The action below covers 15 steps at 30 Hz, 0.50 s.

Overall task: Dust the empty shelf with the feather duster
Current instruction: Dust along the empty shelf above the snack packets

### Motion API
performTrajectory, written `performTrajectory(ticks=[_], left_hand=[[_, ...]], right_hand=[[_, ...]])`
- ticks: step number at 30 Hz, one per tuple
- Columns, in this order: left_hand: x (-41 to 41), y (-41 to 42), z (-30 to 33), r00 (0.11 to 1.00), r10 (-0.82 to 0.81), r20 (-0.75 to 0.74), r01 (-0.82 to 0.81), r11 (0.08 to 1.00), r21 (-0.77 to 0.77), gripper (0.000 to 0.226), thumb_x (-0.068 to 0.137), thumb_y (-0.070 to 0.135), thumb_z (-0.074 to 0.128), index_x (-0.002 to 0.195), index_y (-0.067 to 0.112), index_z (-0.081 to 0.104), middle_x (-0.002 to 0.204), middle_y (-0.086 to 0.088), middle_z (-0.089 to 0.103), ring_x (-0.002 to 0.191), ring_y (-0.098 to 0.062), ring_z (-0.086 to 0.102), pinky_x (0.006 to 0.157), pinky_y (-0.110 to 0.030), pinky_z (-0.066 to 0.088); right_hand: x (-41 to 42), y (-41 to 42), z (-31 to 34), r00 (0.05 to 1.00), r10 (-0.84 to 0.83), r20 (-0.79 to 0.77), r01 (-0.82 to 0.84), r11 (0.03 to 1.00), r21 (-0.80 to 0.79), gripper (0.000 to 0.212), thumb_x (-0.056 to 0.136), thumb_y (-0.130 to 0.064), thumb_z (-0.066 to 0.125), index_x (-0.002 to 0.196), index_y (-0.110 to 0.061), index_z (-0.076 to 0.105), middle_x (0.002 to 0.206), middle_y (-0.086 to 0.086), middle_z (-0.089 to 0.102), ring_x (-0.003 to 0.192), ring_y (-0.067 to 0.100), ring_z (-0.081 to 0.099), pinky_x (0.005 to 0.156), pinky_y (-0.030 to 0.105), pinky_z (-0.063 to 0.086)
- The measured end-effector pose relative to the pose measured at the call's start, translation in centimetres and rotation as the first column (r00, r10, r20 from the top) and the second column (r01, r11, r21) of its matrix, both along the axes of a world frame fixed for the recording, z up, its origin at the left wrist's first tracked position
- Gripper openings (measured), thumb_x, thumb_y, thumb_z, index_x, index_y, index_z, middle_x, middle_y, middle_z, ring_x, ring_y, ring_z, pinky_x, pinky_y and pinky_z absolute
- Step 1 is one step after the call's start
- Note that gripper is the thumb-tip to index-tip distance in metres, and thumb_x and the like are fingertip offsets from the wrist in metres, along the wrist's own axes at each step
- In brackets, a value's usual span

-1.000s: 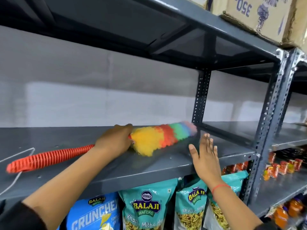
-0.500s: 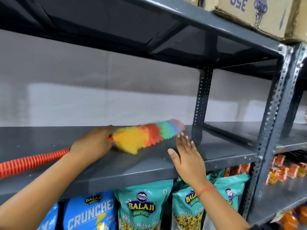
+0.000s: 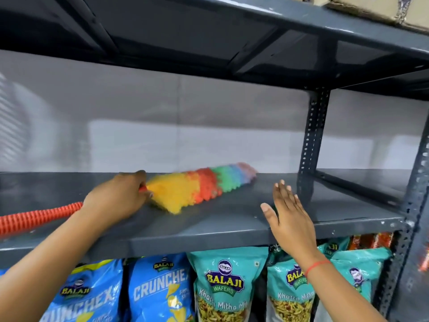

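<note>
The empty grey metal shelf [image 3: 220, 226] runs across the middle of the head view. A feather duster [image 3: 199, 185] with a fluffy rainbow head, yellow through pink, lies on the shelf surface. Its ribbed orange handle [image 3: 34, 218] stretches out to the left edge. My left hand [image 3: 116, 198] is shut on the handle right where it meets the yellow fluff. My right hand [image 3: 287, 212] hovers flat over the shelf's front right part, fingers together and spread forward, holding nothing.
A perforated grey upright [image 3: 312, 140] stands at the shelf's back right, another post [image 3: 415, 205] at the front right. Snack bags [image 3: 222, 284] fill the shelf below. A dark shelf [image 3: 232, 31] hangs overhead with a cardboard box [image 3: 380, 8] on it. The white wall lies behind.
My left hand has drawn the duster leftward along the shelf, away from the back upright. My right hand has stayed open, drifting left with it near the front edge.
</note>
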State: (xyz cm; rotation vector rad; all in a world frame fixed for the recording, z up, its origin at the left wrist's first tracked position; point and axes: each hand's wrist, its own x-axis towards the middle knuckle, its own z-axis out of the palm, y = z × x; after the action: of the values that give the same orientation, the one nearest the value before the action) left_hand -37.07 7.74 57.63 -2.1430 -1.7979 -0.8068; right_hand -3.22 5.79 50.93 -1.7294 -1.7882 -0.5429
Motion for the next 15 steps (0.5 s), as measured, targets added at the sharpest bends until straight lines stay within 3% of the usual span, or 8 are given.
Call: performTrajectory(ticks=[4,7,9,11,13,15], left_hand=[[-1.8,-1.0,0.8,0.993,-0.089,0.08,0.079,0.989,0.126,0.02,0.077,0.035,0.068,0.074,0.02,0.055,0.076,-0.007,0.066,0.071,-0.03,0.061,0.059,-0.035,0.051],[-4.1,-2.3,1.2,0.976,-0.201,0.089,0.2,0.98,0.024,0.019,0.072,0.03,0.076,0.065,0.027,0.058,0.07,0.005,0.067,0.067,-0.013,0.062,0.058,-0.029,0.047],[-5.6,-2.6,1.2,0.977,-0.199,0.077,0.204,0.977,-0.062,0.018,0.071,0.026,0.079,0.065,0.025,0.062,0.071,0.004,0.069,0.07,-0.015,0.063,0.064,-0.033,0.05],[-6.7,-2.5,0.7,0.988,-0.147,0.056,0.153,0.981,-0.117,0.023,0.07,0.025,0.079,0.059,0.027,0.059,0.069,0.002,0.069,0.069,-0.016,0.064,0.064,-0.03,0.048],[-7.9,-2.1,-0.2,0.993,-0.095,0.066,0.104,0.983,-0.15,0.027,0.07,0.025,0.079,0.056,0.029,0.057,0.064,0.002,0.069,0.061,-0.014,0.063,0.055,-0.02,0.044],[-9.1,-1.7,-0.7,0.995,-0.041,0.09,0.053,0.988,-0.144,0.026,0.07,0.023,0.079,0.056,0.026,0.057,0.063,0.0,0.069,0.059,-0.015,0.06,0.053,-0.019,0.041]], right_hand=[[-0.4,-0.3,0.2,0.999,0.025,-0.021,-0.024,0.999,0.048,0.085,0.084,-0.065,-0.006,0.144,-0.007,0.008,0.147,0.001,-0.006,0.14,0.017,0.0,0.114,0.03,0.001],[-3.5,-1.0,0.5,0.989,0.15,-0.01,-0.148,0.986,0.082,0.083,0.082,-0.069,-0.007,0.142,-0.011,-0.004,0.148,0.006,-0.009,0.14,0.024,-0.003,0.115,0.033,-0.002],[-7.4,-1.4,0.4,0.958,0.277,0.079,-0.284,0.954,0.099,0.077,0.086,-0.066,-0.002,0.141,-0.013,-0.007,0.149,0.012,-0.009,0.14,0.026,-0.004,0.115,0.03,-0.007],[-11.4,-1.7,0.0,0.911,0.365,0.19,-0.388,0.916,0.1,0.076,0.09,-0.062,0.004,0.143,-0.008,-0.002,0.151,0.013,-0.005,0.141,0.024,-0.002,0.115,0.033,-0.006],[-14.2,-1.7,-0.5,0.889,0.353,0.292,-0.399,0.91,0.114,0.077,0.091,-0.061,0.011,0.142,-0.003,0.014,0.15,0.014,0.012,0.14,0.026,0.013,0.115,0.038,0.007],[-15.2,-1.6,-0.6,0.896,0.285,0.34,-0.337,0.936,0.103,0.077,0.089,-0.061,0.017,0.139,-0.003,0.029,0.147,0.012,0.027,0.135,0.025,0.028,0.112,0.04,0.024]])
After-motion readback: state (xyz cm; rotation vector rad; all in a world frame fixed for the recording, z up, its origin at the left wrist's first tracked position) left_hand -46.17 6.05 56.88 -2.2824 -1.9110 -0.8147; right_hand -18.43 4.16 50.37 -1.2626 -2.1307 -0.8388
